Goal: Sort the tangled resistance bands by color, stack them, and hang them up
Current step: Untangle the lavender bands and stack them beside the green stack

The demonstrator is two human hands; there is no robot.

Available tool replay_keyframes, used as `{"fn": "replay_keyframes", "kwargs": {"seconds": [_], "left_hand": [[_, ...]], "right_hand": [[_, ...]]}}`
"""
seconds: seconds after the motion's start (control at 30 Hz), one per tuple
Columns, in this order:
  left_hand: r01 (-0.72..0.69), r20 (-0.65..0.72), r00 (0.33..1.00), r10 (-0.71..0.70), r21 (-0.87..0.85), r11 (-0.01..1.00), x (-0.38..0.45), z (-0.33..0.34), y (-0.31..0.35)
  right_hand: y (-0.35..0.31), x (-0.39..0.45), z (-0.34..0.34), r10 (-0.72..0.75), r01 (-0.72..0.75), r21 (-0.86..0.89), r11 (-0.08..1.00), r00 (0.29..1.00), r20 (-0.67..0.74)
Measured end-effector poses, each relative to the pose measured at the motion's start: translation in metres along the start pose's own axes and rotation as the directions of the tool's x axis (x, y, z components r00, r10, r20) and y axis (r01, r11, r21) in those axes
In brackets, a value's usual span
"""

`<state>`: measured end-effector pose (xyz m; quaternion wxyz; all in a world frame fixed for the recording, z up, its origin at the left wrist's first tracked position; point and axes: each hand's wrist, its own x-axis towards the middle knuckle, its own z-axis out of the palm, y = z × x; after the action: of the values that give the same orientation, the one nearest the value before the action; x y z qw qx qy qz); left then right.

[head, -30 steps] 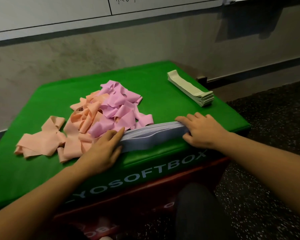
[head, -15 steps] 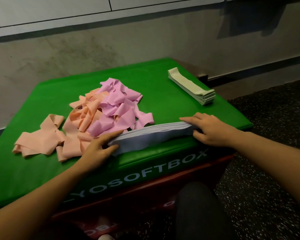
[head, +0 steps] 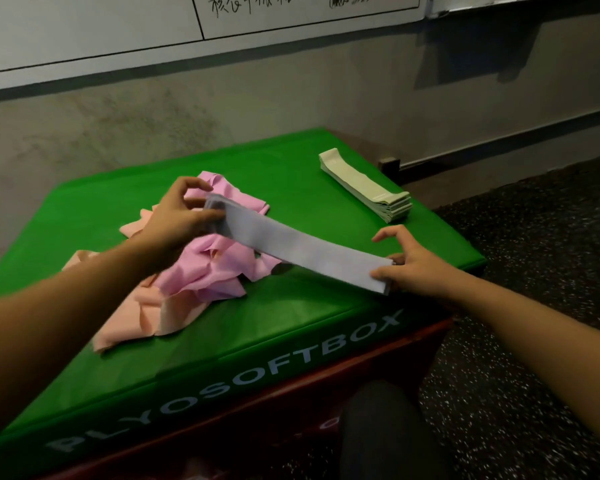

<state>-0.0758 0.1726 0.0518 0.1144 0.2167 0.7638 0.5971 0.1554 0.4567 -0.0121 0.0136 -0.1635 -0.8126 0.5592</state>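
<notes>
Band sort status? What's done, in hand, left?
Done: pale green stack lies squared on the green box. In hand: left hand and right hand hold the ends of the lavender stack. Left: pink bands and peach bands lie tangled; nothing hung.

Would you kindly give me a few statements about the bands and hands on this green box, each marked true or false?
1. The left hand grips one end of the blue-grey band stack. True.
2. The right hand rests on the pale green stack. False: it holds the blue-grey stack's near end; the green stack lies apart, untouched.
3. The pink bands and peach bands lie in a tangled pile. True.
4. The blue-grey stack lies flat on the green box. False: its left end is lifted over the pile.
</notes>
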Motion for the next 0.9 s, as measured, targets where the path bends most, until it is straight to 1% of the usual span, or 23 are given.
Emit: {"fn": "replay_keyframes", "kwargs": {"seconds": [0.1,0.2,0.3,0.37,0.5,0.63,0.73,0.83,0.9], "left_hand": [[0.041,-0.04,0.998,-0.04,0.034,0.999,0.05,0.021,0.01],[0.062,-0.027,0.998,-0.061,0.059,0.996,0.096,0.049,0.017],[0.049,-0.016,0.999,-0.047,0.112,0.993,0.143,0.077,0.016],[0.032,-0.007,0.999,-0.031,0.161,0.986,0.172,0.095,0.012],[0.025,0.002,1.0,-0.025,0.196,0.98,0.223,0.128,0.001],[0.016,0.031,0.999,-0.022,0.199,0.98,0.265,0.157,-0.015],[0.028,0.026,0.999,-0.034,0.19,0.981,0.287,0.172,-0.029],[0.047,0.027,0.998,-0.054,0.228,0.973,0.297,0.181,-0.043],[0.042,0.036,0.998,-0.054,0.269,0.962,0.299,0.184,-0.053]], "right_hand": [[-0.004,0.002,0.007,0.007,0.001,0.169,0.986,0.999,-0.046],[-0.009,0.012,0.012,0.055,-0.013,0.272,0.962,0.988,-0.147],[-0.011,0.032,0.015,0.136,-0.045,0.416,0.908,0.972,-0.192],[-0.011,0.048,0.013,0.168,-0.051,0.461,0.886,0.962,-0.216],[-0.006,0.081,0.005,0.199,-0.061,0.434,0.899,0.939,-0.28],[0.0,0.112,0.002,0.212,-0.091,0.374,0.923,0.932,-0.295],[0.003,0.129,0.002,0.214,-0.113,0.328,0.938,0.932,-0.294],[0.006,0.134,0.003,0.2,-0.133,0.229,0.964,0.932,-0.301],[0.008,0.133,0.005,0.161,-0.131,0.109,0.985,0.931,-0.329]]}}
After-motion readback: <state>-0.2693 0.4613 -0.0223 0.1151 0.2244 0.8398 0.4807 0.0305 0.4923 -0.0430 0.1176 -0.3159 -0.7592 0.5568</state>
